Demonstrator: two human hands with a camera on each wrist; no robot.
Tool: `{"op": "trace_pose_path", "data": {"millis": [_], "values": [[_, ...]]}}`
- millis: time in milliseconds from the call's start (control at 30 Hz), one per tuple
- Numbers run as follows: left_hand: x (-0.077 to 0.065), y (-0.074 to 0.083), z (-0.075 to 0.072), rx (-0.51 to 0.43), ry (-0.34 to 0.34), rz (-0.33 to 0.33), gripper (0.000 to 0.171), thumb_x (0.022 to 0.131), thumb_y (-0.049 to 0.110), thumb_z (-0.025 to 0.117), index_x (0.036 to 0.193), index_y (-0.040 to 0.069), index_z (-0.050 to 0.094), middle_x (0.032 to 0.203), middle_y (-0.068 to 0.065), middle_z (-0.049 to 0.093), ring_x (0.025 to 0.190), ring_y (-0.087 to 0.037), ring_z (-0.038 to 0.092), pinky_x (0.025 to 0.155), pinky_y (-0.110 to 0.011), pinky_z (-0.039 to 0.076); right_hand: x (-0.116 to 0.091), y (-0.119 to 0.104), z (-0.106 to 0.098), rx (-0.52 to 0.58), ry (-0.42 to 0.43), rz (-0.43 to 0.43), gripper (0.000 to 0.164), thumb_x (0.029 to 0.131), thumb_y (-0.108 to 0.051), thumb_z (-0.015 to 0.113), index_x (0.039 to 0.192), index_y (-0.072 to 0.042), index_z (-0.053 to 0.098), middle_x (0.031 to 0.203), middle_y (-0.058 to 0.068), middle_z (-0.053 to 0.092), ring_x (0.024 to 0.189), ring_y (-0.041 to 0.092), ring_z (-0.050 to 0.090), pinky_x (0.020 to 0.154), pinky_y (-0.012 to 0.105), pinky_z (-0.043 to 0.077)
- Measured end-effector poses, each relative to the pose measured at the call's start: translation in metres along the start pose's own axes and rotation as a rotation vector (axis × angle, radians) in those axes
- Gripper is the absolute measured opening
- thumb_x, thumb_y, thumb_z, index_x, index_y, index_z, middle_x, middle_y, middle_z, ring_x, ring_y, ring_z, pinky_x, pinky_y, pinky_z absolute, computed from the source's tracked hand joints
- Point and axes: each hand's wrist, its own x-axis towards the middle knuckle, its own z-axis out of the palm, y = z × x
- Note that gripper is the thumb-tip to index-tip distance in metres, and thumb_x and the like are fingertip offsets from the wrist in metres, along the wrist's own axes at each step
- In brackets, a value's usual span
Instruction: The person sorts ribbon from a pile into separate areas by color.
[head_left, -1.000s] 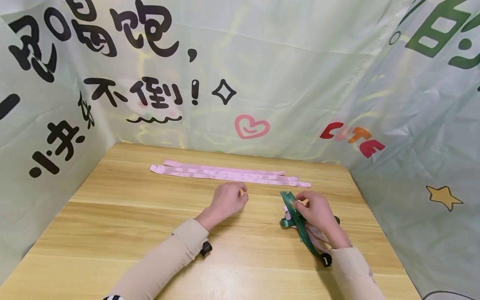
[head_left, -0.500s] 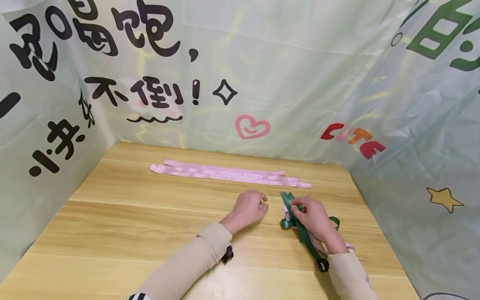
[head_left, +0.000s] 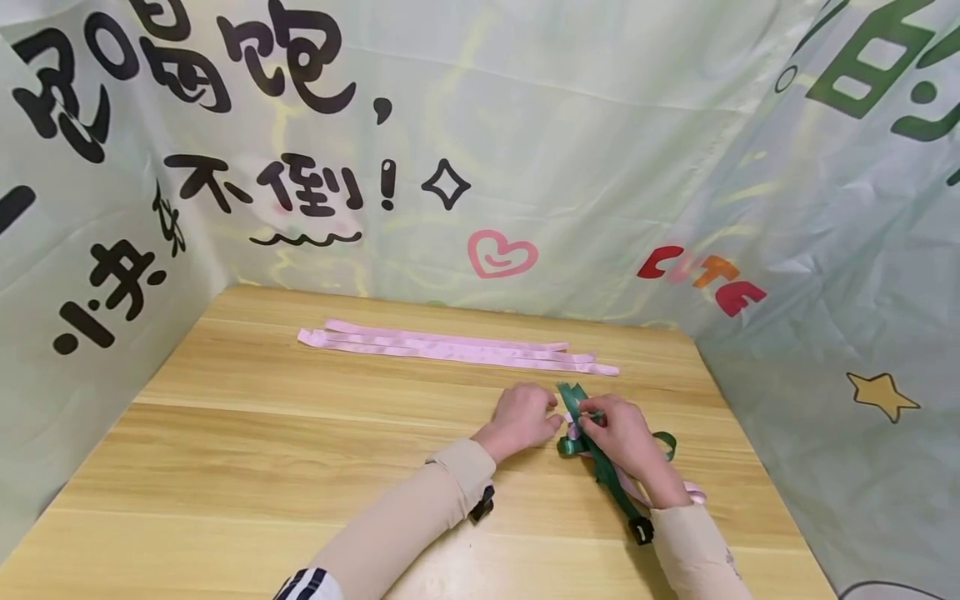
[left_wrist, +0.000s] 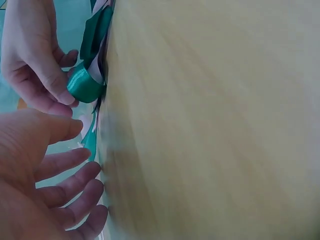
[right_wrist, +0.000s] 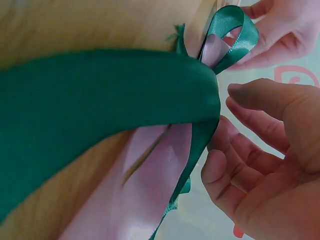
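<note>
A loose bundle of glossy green satin ribbon point(head_left: 602, 462) and pale pink satin ribbon point(right_wrist: 170, 150) lies on the right side of the desk, below the right hand point(head_left: 624, 433). One green length runs aslant, from its frayed ends at the far left to the near right. A small green loop point(head_left: 572, 447) sticks out on the bundle's left, and another green loop point(head_left: 667, 443) stands at its right. In the right wrist view, a wide green band crosses over the pink ribbon.

The right hand reaches over the bundle with its fingers bent and its fingertips at the ribbon; whether they grip it, I cannot tell. The left hand point(head_left: 522, 417) is just to the left of the bundle, its fingers spread, thumb apart from them, and nothing seen between.

Farther off, several straight, flat pink satin strips point(head_left: 450, 353) lie side by side, running left to right along the far part of the light wood-grain desk point(head_left: 300, 450).

Both arms wear beige sleeves point(head_left: 405, 517), and a small black device point(head_left: 483, 505) shows at the left wrist. Behind the desk and along both sides hangs a pale green cloth point(head_left: 570, 150), printed with black characters point(head_left: 311, 185), a pink heart point(head_left: 498, 261) and, on the right, a yellow star point(head_left: 882, 396).
</note>
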Motion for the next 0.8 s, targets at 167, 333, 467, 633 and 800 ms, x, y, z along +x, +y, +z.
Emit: {"op": "trace_pose_path", "data": {"millis": [167, 333, 467, 633, 800], "values": [[0.009, 0.005, 0.005, 0.016, -0.026, -0.034, 0.027, 0.097, 0.037, 0.073, 0.116, 0.019, 0.080, 0.110, 0.002, 0.076, 0.102, -0.018, 0.071, 0.077, -0.033, 0.057, 0.002, -0.001, 0.001, 0.002, -0.016, 0.010, 0.020, 0.097, -0.011, 0.073, 0.115, -0.002, 0.077, 0.111, 0.016, 0.072, 0.074, 0.014, 0.055, 0.065, 0.028, 0.047], [0.014, 0.009, 0.010, 0.072, -0.028, -0.058, 0.024, 0.096, 0.042, 0.075, 0.107, 0.022, 0.079, 0.101, 0.004, 0.072, 0.093, -0.017, 0.068, 0.072, -0.034, 0.054, 0.003, -0.004, 0.001, 0.004, -0.018, -0.001, 0.021, 0.097, -0.009, 0.073, 0.115, -0.001, 0.077, 0.111, 0.017, 0.072, 0.074, 0.014, 0.057, 0.065, 0.027, 0.048], [0.015, 0.012, 0.013, 0.105, -0.022, -0.078, 0.020, 0.095, 0.044, 0.077, 0.098, 0.024, 0.077, 0.094, 0.005, 0.067, 0.087, -0.016, 0.064, 0.071, -0.034, 0.051, 0.002, -0.005, 0.002, 0.003, -0.021, 0.007, 0.021, 0.097, -0.008, 0.073, 0.116, -0.001, 0.077, 0.111, 0.017, 0.073, 0.073, 0.014, 0.057, 0.064, 0.027, 0.048], [0.015, 0.017, 0.015, 0.098, -0.028, -0.112, 0.015, 0.094, 0.039, 0.077, 0.088, 0.026, 0.073, 0.089, 0.007, 0.063, 0.085, -0.015, 0.061, 0.073, -0.036, 0.048, 0.001, -0.006, 0.002, -0.007, -0.025, 0.017, 0.019, 0.096, -0.007, 0.073, 0.113, -0.001, 0.078, 0.110, 0.016, 0.073, 0.073, 0.015, 0.056, 0.066, 0.029, 0.047], [0.016, 0.020, 0.018, 0.085, -0.028, -0.130, 0.019, 0.095, 0.035, 0.076, 0.079, 0.027, 0.068, 0.084, 0.008, 0.063, 0.083, -0.014, 0.062, 0.073, -0.036, 0.045, 0.001, -0.007, 0.003, -0.029, -0.009, -0.016, 0.014, 0.094, -0.006, 0.074, 0.107, -0.002, 0.080, 0.103, 0.014, 0.073, 0.076, 0.016, 0.058, 0.068, 0.030, 0.048]]}}
